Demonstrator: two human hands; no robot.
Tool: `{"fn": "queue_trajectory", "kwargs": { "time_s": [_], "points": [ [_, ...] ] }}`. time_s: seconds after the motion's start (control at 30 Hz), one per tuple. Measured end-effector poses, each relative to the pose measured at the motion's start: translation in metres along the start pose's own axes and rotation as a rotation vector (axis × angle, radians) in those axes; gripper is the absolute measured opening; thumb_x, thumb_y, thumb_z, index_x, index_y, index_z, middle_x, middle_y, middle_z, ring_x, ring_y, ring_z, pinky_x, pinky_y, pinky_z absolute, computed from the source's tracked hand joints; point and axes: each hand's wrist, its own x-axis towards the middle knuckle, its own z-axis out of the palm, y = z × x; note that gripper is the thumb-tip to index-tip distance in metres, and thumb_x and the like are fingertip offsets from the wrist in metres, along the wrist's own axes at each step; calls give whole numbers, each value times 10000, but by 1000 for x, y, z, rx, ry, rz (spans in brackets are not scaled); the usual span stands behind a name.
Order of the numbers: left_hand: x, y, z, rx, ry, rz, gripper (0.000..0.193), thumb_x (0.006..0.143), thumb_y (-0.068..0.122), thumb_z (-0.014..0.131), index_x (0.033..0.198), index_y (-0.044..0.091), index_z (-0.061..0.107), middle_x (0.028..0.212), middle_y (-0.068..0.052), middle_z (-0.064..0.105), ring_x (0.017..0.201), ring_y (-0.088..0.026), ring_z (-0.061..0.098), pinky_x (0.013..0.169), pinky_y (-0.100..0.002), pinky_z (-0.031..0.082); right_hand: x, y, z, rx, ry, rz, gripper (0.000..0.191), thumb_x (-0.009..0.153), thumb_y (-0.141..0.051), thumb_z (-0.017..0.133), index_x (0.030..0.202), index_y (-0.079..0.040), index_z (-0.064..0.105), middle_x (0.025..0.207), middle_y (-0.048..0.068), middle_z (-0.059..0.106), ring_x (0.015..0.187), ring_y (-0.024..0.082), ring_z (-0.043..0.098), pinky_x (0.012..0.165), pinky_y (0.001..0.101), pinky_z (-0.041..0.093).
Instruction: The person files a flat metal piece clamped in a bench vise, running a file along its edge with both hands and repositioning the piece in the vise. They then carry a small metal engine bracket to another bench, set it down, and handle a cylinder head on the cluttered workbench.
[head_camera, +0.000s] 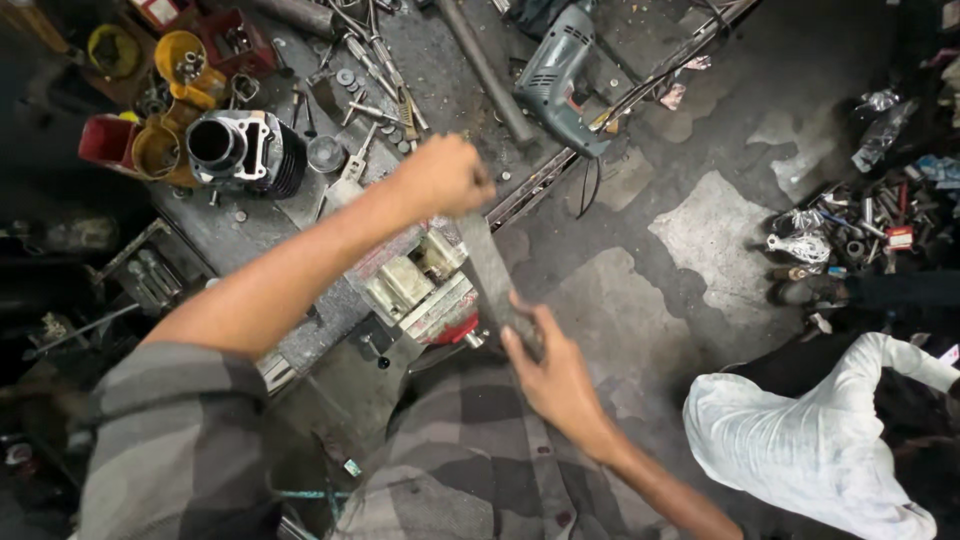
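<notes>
The left hand (443, 175) is clenched in a fist around the far end of a long flat file (495, 280), a dull grey metal bar with a rough face. The right hand (555, 375) pinches the near end, fingers curled over the top and thumb under it. The file lies across a small blocky metal part (405, 285), pale and machined, clamped in a vise (440, 305) with a red patch at its base. The vise sits at the edge of the table (240, 240), a grimy dark steel surface with an angle-iron rim.

On the table behind the left forearm lies an engine cylinder (245, 150), finned, black outside with a shiny round bore facing the camera. Just left of it stand yellow plastic cups (175, 60) and a red tray (105, 140), holding small parts. Wrenches (375, 65), washers and bolts are scattered beyond the cylinder. A grey-green electric drill (560, 80) rests near the table's far edge, beside a long steel rod (485, 70).

The floor (700, 240) is cracked, stained concrete. At the right lies a heap of scrap parts and crumpled plastic (850, 235). Another person in a white shirt (810, 440) crouches at lower right, well apart from the hands. The wearer's grey checked shirt (460, 450) fills the bottom of the view
</notes>
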Motion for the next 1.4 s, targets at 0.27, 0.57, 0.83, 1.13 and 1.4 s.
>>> {"fn": "queue_trajectory", "kwargs": {
  "time_s": [0.27,0.57,0.83,1.13,1.4],
  "points": [
    [47,-60,-54,88,157,-46,264,852,348,775,924,97,816,863,-172,750,778,-348,739,828,-439,592,97,6,31,79,76,-121,353,1012,-217,678,1329,-70,626,1224,191,745,1096,243,666,874,348,549],
    [-6,-12,0,-64,106,-73,210,773,285,719,855,121,820,787,-191,741,749,-359,744,821,-423,601,9,0,10,119,3,43,337,986,-177,663,1278,-25,595,1299,173,724,1183,107,613,917,316,533],
    [31,-42,-51,24,97,-133,243,827,332,720,884,111,803,787,-174,747,742,-367,746,823,-431,590,86,15,11,22,-14,7,359,1005,-240,705,1310,-56,672,1123,182,758,1025,161,677,931,302,540],
    [13,-38,-29,-6,126,-237,293,831,370,738,886,92,810,781,-192,739,732,-362,738,818,-426,594,56,6,27,-14,-1,148,382,993,-261,687,1330,-86,641,1162,243,714,1219,193,538,881,340,551],
    [0,-8,-21,37,145,28,243,824,334,753,912,125,839,807,-187,739,760,-384,724,821,-444,595,26,0,4,188,-5,-52,397,994,-222,635,1350,-54,588,1360,195,687,1254,223,634,1009,358,510]
  ]
}}
